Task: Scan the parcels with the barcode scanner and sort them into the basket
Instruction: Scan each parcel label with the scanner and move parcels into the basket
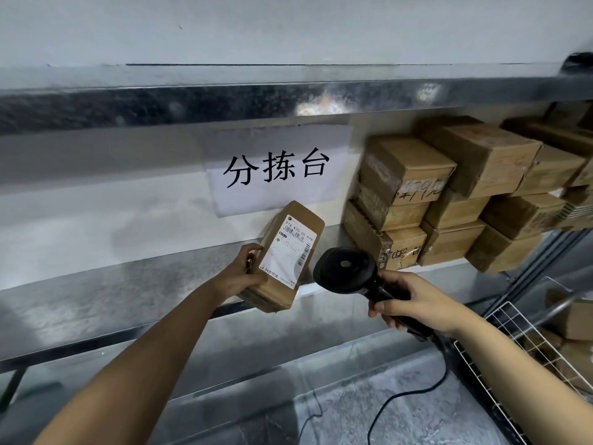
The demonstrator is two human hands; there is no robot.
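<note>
My left hand [241,273] grips a brown cardboard parcel [286,252] by its left side and holds it tilted above the metal shelf [96,290], white shipping label facing me. My right hand [414,303] is closed around the handle of a black barcode scanner [348,270]. The scanner's head sits just right of the parcel, level with the label's lower barcode. A stack of brown parcels [449,194] fills the shelf at the right. The white wire basket [500,345] stands at the lower right with several parcels inside.
A paper sign [276,168] with black characters hangs on the wall behind the shelf. An upper metal shelf [224,97] runs overhead. The scanner's black cable [410,396] trails down to the grey floor below. A lower shelf rail crosses under my arms.
</note>
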